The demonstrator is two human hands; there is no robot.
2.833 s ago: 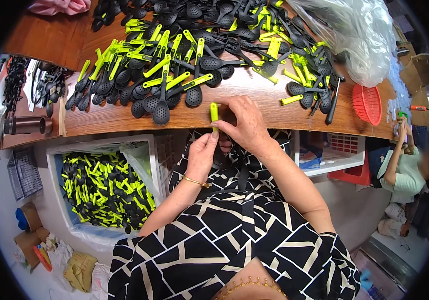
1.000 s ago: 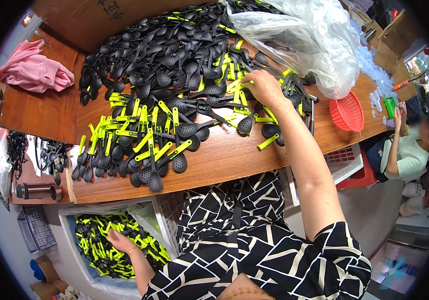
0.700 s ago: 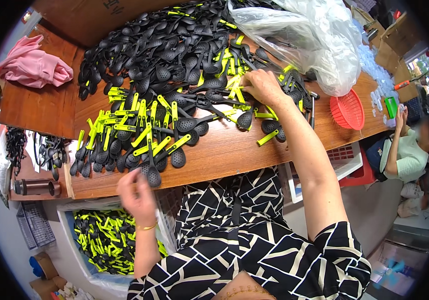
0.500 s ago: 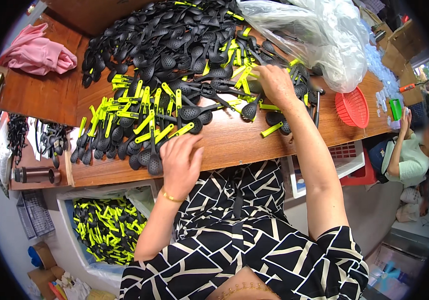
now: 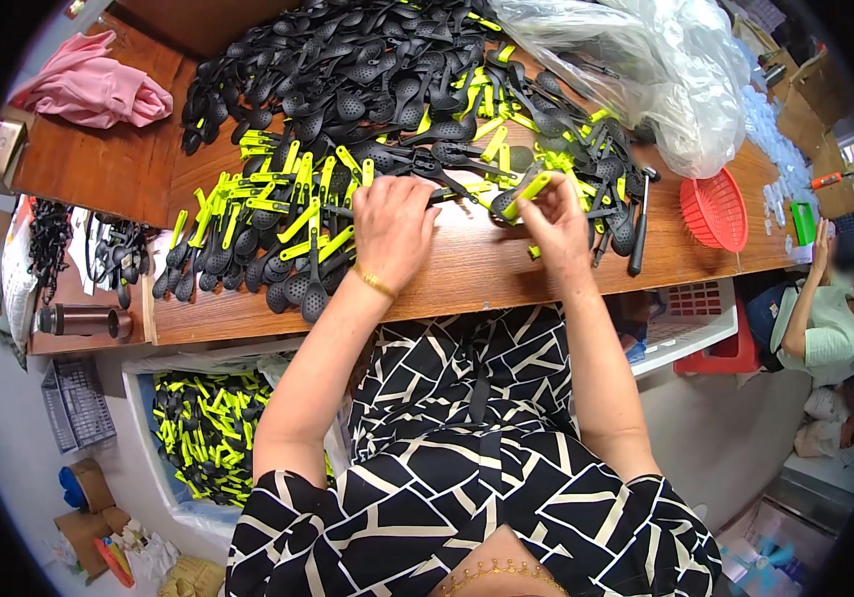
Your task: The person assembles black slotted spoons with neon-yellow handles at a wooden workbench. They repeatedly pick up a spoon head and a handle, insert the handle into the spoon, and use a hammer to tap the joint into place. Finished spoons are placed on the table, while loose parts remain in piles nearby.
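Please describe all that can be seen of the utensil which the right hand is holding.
The utensil looks like a plastic slotted spoon with a black head and a lime-green handle. It lies tilted, handle pointing up and right, head down and left, just above the wooden table edge. The right hand pinches its handle with the fingertips; the head sits by the pile of like utensils. Finer details are too small to tell.

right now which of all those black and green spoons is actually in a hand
The spoon pinched in the right hand, its green handle lifted off the table. The others lie in the pile; the left hand only rests on some.
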